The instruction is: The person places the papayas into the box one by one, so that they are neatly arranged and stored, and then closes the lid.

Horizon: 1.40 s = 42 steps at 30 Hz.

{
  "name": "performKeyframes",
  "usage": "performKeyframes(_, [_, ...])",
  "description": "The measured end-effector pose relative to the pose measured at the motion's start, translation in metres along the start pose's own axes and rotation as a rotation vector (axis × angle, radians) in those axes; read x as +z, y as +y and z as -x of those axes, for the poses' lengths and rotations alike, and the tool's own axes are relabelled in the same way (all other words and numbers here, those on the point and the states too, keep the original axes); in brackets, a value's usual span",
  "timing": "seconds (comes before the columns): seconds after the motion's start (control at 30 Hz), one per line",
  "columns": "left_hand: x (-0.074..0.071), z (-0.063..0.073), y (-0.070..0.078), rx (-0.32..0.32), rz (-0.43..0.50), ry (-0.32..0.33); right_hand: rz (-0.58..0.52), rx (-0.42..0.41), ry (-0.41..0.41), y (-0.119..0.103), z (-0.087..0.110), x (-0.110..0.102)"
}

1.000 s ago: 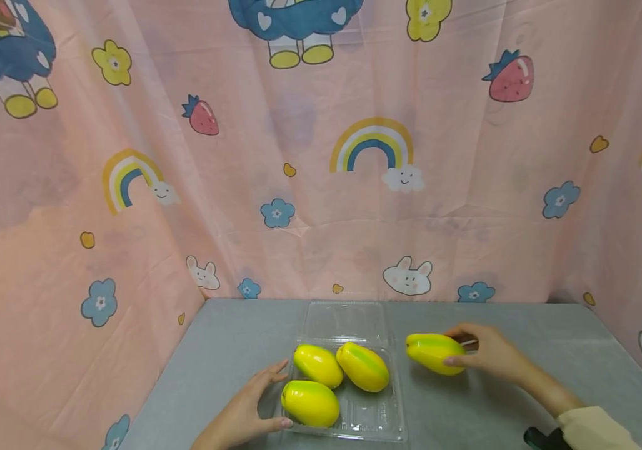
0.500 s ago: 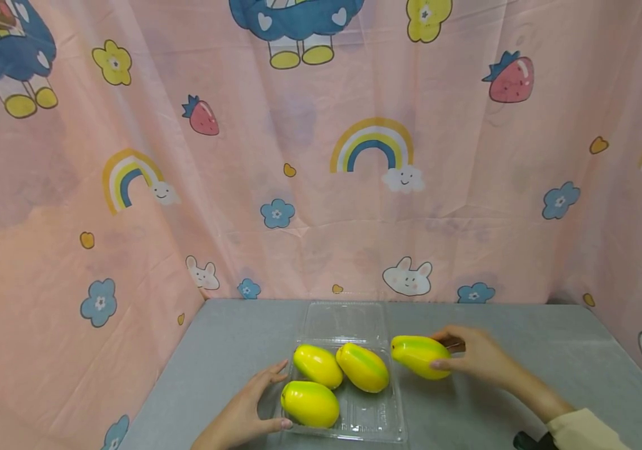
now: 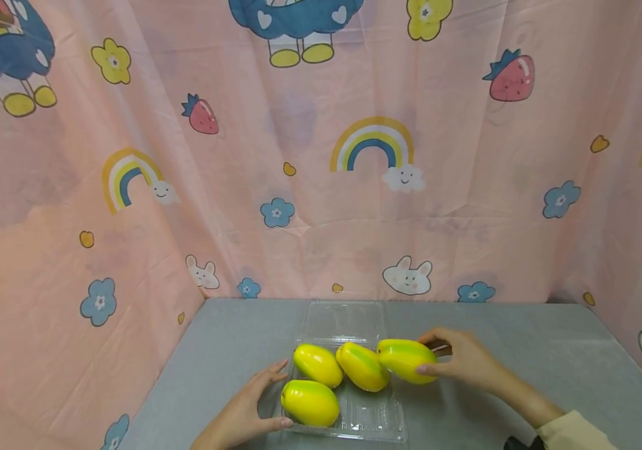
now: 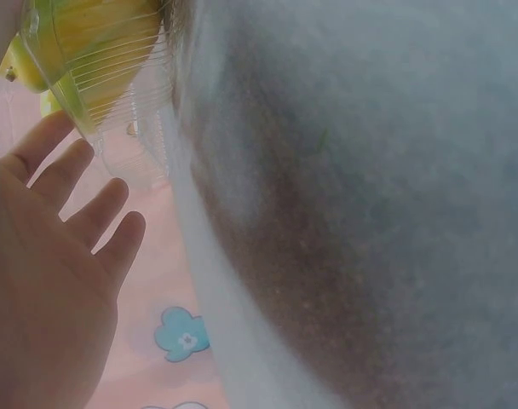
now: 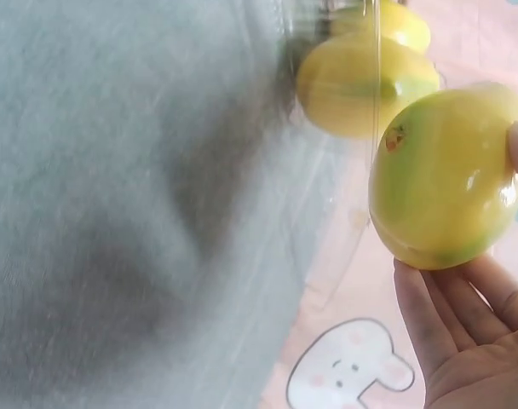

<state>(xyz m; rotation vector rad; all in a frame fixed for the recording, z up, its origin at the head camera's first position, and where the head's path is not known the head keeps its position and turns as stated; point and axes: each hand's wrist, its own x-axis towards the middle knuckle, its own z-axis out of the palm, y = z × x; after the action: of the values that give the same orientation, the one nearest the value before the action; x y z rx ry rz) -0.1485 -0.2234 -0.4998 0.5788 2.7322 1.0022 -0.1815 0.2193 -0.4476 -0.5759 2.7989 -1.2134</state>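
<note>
My right hand [image 3: 461, 361] grips a yellow-green papaya [image 3: 407, 360] between thumb and fingers, at the right edge of a clear plastic box [image 3: 374, 431]. In the right wrist view this papaya [image 5: 451, 175] is off the table, fingers on one side and thumb on the other. Three similar papayas lie in the box: one at the back left [image 3: 317, 365], one at the back right [image 3: 362, 367], one at the front left [image 3: 310, 404]. My left hand [image 3: 247, 406] is at the box's left side, fingers spread and fairly straight; in the left wrist view its fingertips [image 4: 114, 192] are beside the ribbed wall.
The box's clear lid [image 3: 346, 320] is folded back towards the curtain. A grey table [image 3: 501, 325] lies under everything. A pink patterned curtain [image 3: 298, 244] stands behind and along both sides. A dark object [image 3: 523, 444] shows by the right sleeve.
My right hand has carried the papaya leftward, from the table's right side to the box's right edge. The left hand and the other papayas have stayed in place.
</note>
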Motion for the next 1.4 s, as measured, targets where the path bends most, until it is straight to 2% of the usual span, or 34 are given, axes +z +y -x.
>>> performKeyframes(0.5, [0.001, 0.0, 0.001, -0.011, -0.006, 0.003, -0.075, 0.035, -0.024, -0.019, -0.002, 0.018])
performKeyframes(0.77, [0.001, 0.0, 0.001, -0.007, -0.006, 0.006, -0.11, -0.078, -0.027, -0.022, -0.001, 0.028])
performKeyframes(0.93, [0.0, 0.0, 0.001, -0.006, 0.001, 0.003, -0.143, -0.101, -0.035, -0.026, 0.0, 0.036])
performKeyframes(1.13, [0.0, 0.0, 0.001, -0.007, 0.011, -0.002, -0.167, -0.068, -0.031, -0.035, 0.0, 0.044])
performKeyframes(1.4, [0.0, 0.0, 0.001, 0.004, 0.013, -0.001, -0.183, 0.02, -0.043, -0.043, -0.001, 0.054])
